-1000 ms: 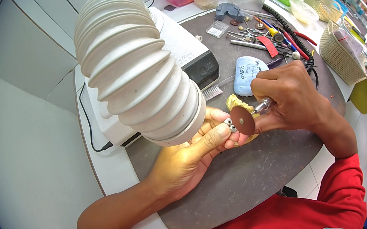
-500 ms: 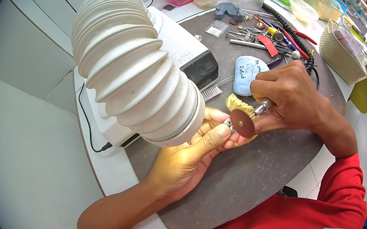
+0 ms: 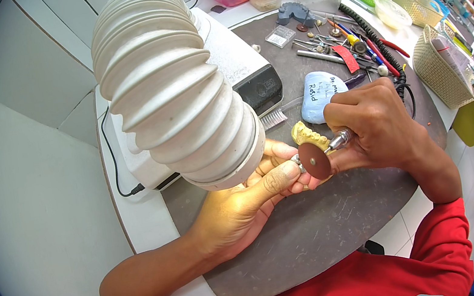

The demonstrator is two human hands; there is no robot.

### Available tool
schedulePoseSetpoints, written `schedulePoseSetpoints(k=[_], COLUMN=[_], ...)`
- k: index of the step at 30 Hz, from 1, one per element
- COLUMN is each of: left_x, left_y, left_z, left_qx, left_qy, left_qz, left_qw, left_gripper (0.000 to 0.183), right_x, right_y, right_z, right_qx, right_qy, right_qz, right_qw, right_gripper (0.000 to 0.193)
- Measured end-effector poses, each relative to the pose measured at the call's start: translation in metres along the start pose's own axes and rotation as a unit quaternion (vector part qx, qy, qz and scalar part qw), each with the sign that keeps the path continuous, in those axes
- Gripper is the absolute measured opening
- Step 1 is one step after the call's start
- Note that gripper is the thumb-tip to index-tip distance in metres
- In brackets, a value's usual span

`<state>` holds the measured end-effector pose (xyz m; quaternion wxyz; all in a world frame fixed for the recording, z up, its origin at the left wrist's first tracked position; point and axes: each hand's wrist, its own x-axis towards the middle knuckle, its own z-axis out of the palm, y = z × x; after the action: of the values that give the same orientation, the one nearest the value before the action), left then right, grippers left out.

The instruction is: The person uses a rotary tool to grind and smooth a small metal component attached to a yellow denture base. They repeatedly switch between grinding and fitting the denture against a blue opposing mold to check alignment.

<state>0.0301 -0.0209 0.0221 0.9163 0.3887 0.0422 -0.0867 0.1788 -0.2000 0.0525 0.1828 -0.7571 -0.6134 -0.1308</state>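
Between the thumb and fingers of my left hand [image 3: 250, 198] is a small silvery metal dental piece [image 3: 297, 162], mostly covered by the fingertips. My right hand [image 3: 372, 128] grips a metal rotary handpiece [image 3: 341, 138] fitted with a reddish-brown cutting disc [image 3: 315, 161]. The disc stands right beside the metal piece; whether they touch I cannot tell. Behind the disc lies a yellow dental cast [image 3: 307, 135], partly hidden by my hands. A light-blue cast block [image 3: 316, 94] with handwriting sits just beyond it.
A wide ribbed white suction hose [image 3: 180, 95] arches over my left hand from a white machine [image 3: 246, 64]. Behind my right hand are scattered hand tools [image 3: 350, 45], a brush [image 3: 274, 118] and a black coiled cord [image 3: 376, 35]. Baskets [image 3: 445, 68] line the right side.
The disc and handpiece have shifted very slightly to the right and down. Both hands keep their grips, and the rest looks the same.
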Motion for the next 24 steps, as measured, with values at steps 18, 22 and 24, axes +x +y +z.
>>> schedulePoseSetpoints(k=[18,22,24], left_x=[-0.0005,-0.0008,-0.0005], left_y=[-0.0008,-0.0025,-0.0024], left_z=[-0.0011,-0.0025,-0.0020], left_qx=[-0.005,-0.012,-0.011], left_qy=[0.001,0.002,0.001], left_qz=[0.004,0.007,0.007], left_qw=[1.000,1.000,1.000], left_gripper=[0.020,0.021,0.020], right_x=[0.0004,0.0012,0.0008], right_y=[-0.0004,-0.0017,-0.0019], right_z=[0.0010,-0.0005,0.0004], right_qx=[0.000,-0.002,-0.003], right_qy=[0.001,-0.011,-0.007], right_qz=[0.006,0.006,0.005], right_qw=[1.000,1.000,1.000], right_gripper=[0.065,0.065,0.065])
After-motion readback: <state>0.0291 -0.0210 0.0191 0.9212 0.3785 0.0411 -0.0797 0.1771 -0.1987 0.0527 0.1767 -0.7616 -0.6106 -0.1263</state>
